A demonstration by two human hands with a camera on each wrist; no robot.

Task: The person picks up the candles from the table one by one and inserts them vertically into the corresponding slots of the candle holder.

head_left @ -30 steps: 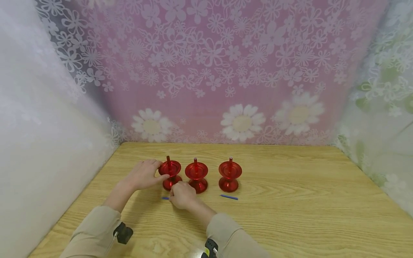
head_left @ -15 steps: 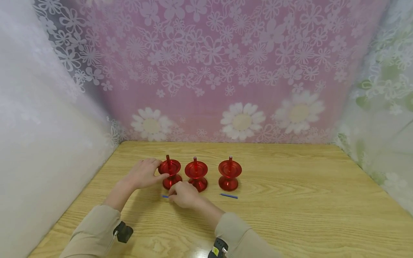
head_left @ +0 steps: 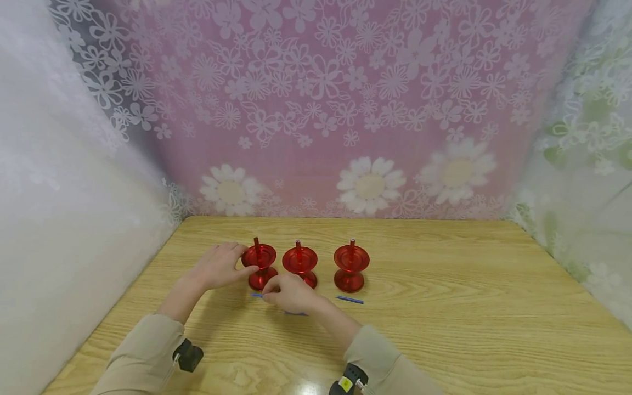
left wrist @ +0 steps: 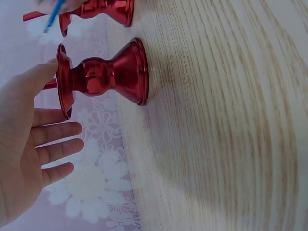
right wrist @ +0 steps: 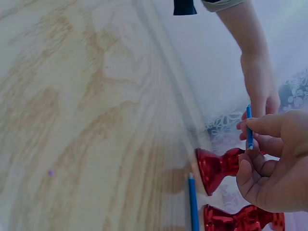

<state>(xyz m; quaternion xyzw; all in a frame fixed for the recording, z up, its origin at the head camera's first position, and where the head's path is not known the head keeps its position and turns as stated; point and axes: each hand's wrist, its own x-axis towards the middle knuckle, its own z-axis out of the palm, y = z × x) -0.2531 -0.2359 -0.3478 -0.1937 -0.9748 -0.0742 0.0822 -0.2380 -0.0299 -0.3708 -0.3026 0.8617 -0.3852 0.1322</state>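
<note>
Three red metallic candle holders stand upright in a row, each with a thin red rod rising from its dish. My left hand (head_left: 217, 267) holds the dish of the left holder (left wrist: 96, 77) between thumb and index finger; its other fingers extend free. Just in front of that holder, my right hand (head_left: 291, 295) pinches a thin blue candle (right wrist: 249, 127) between thumb and fingers, above the table. The middle holder (head_left: 300, 259) is partly hidden behind my right hand. The right holder (head_left: 351, 258) stands apart, untouched.
A second blue candle (head_left: 296, 314) lies on the wooden table (head_left: 469, 307), partly under my right hand. Another blue candle (head_left: 349, 300) lies before the right holder. A pink flowered cloth (head_left: 316, 109) hangs behind the table, with pale cloth at both sides.
My right hand has risen slightly and moved a little forward with the pinched blue candle. A second blue candle beneath it has come into sight. The left hand stays put.
</note>
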